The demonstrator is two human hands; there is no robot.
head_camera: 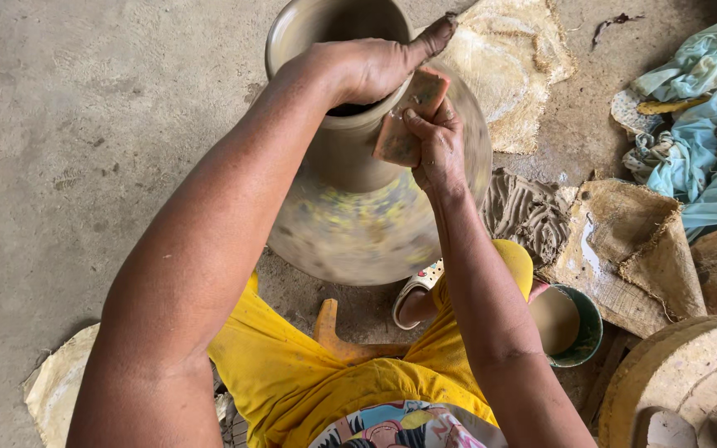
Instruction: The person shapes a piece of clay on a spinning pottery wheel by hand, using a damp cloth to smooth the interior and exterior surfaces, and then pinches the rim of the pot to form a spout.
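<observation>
Head view: tall wet grey clay pot (350, 207), motion-blurred, wide-bellied

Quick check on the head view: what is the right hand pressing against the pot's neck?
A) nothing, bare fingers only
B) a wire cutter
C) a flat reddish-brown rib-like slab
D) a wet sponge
C: the right hand grips a flat reddish-brown slab against the neck of the blurred clay pot, while the left hand rests over the rim.
</observation>
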